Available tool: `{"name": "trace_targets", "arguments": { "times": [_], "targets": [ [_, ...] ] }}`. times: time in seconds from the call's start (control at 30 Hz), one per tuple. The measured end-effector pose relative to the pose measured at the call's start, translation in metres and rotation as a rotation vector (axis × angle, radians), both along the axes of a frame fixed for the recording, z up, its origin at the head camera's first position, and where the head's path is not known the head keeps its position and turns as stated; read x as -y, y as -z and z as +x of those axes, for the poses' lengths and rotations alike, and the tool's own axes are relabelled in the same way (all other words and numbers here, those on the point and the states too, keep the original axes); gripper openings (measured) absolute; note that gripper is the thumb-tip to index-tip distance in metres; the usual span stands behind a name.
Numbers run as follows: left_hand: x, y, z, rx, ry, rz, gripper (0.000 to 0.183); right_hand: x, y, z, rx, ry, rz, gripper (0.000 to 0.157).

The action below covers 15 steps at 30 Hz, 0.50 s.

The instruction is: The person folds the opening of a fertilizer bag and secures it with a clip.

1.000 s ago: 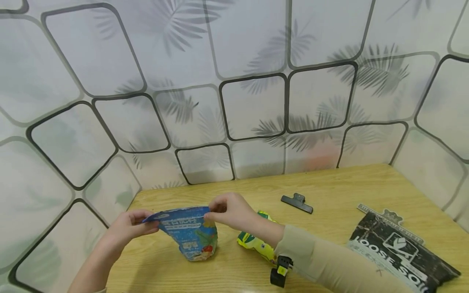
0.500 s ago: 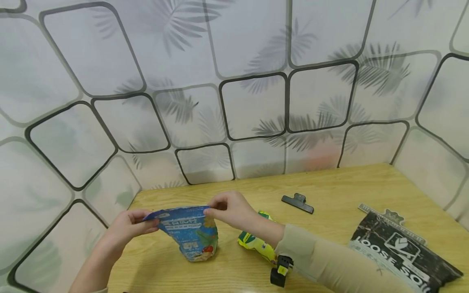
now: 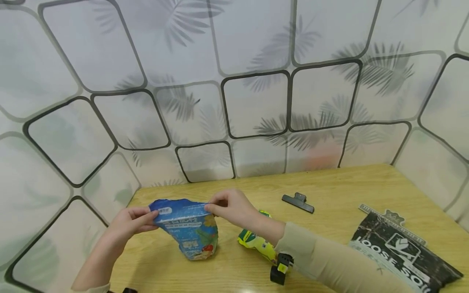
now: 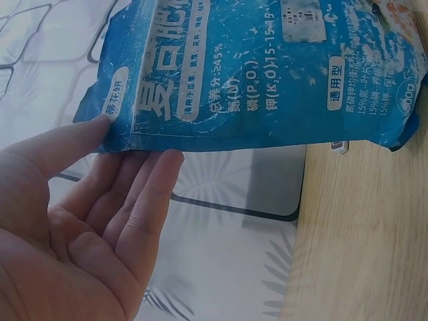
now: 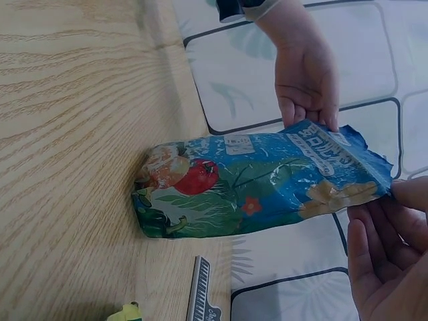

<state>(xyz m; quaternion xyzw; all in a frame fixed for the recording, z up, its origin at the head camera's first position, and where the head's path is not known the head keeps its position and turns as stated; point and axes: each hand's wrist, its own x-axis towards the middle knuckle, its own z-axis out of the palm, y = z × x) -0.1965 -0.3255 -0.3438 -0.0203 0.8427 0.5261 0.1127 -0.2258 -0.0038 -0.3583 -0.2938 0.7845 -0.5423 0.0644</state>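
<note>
A blue fertilizer bag (image 3: 192, 234) with printed vegetables stands on the wooden table, its flat top stretched between two hands. At the left top corner, my left hand (image 3: 130, 221) pinches the bag between thumb and fingers. The right top corner is pinched by my right hand (image 3: 234, 209). White lettering covers the side of the bag (image 4: 234, 80) seen in the left wrist view. In the right wrist view the bag (image 5: 261, 180) shows a red tomato near its base, and both hands grip its upper end. The inside of the bag is hidden.
Behind my right forearm lies a yellow-green packet (image 3: 256, 243), partly covered. A black clip (image 3: 298, 202) rests farther back on the table (image 3: 329, 185). To the right is a black loose-soil bag (image 3: 401, 252) with a clear clip (image 3: 393, 221) across its top. Patterned walls enclose the table.
The bag's top flap has swung up and now faces the head camera, showing more blue. My left fingers have shifted along with its corner; the right hand stays at its corner.
</note>
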Motion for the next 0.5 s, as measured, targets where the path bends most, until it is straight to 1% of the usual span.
{"name": "trace_targets", "arguments": {
  "times": [0.23, 0.5],
  "targets": [
    [-0.0012, 0.0002, -0.0019, -0.014, 0.007, 0.027, 0.024, 0.0004, 0.0017, -0.002, 0.002, 0.005, -0.009, 0.019],
    [-0.0032, 0.0023, -0.0037, -0.011, -0.023, 0.015, 0.031, 0.0017, 0.0055, -0.0041, 0.015, 0.004, -0.013, 0.022]
  ]
}}
